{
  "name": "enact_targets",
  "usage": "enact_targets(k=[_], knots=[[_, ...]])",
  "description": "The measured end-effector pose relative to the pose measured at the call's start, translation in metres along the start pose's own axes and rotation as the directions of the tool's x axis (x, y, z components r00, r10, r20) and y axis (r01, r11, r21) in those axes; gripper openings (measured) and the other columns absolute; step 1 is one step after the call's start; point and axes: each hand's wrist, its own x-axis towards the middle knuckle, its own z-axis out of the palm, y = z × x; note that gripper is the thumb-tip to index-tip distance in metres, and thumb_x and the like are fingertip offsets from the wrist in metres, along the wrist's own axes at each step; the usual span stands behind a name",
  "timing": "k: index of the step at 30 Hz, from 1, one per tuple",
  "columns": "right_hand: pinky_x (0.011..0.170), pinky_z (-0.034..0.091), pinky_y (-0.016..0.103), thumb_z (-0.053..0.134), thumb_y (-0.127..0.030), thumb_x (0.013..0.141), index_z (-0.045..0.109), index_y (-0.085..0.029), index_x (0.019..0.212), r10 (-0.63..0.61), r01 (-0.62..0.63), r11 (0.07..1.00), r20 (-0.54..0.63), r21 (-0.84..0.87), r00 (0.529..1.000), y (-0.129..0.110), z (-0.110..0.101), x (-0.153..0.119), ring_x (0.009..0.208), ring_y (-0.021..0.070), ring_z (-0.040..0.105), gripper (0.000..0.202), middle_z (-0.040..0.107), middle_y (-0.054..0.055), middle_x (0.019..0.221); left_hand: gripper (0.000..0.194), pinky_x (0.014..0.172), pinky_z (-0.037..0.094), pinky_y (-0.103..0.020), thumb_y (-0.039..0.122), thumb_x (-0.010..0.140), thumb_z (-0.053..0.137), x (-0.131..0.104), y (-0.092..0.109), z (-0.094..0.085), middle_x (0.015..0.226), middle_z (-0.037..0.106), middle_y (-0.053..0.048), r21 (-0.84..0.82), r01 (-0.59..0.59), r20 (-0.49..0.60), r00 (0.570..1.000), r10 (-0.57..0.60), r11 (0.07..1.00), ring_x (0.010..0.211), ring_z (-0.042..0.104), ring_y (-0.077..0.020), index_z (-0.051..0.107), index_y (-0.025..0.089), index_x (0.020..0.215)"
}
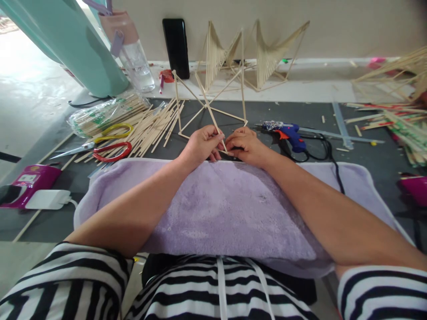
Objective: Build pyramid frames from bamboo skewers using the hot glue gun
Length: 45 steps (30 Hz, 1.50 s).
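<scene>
A frame of thin wooden sticks (228,116) stands on the dark table in front of me, with uprights and crossing pieces. My left hand (204,143) pinches a slanting wooden stick (211,109) near its lower end. Close beside it, my right hand (246,146) has its fingers closed at the frame's near corner, where the sticks meet. The fingers partly hide that joint. Right of the hands lies a blue hot glue gun (289,134), its nozzle toward my right hand. A purple cloth (213,209) lies under my forearms.
Loose sticks (156,126) and scissors (113,151) lie at left, near a power strip (36,180). A water bottle (135,58) and a phone (176,49) stand behind. Finished-looking stick models (267,62) line the wall. More sticks (400,124) lie at right.
</scene>
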Motion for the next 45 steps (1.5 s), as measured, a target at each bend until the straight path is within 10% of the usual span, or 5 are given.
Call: enact_targets(k=[45], knots=[[0.095, 0.041, 0.048, 0.055, -0.030, 0.085, 0.066, -0.018, 0.084, 0.062, -0.060, 0.998, 0.098, -0.017, 0.993, 0.0040, 0.0008, -0.0012, 0.102, 0.0252, 0.059, 0.017, 0.067, 0.012, 0.104, 0.007, 0.036, 0.036, -0.014, 0.024, 0.092, 0.052, 0.0038, -0.0091, 0.0007, 0.066, 0.062, 0.005, 0.045, -0.098, 0.008, 0.995, 0.098, 0.994, 0.039, 0.053, -0.0031, 0.050, 0.019, 0.087]])
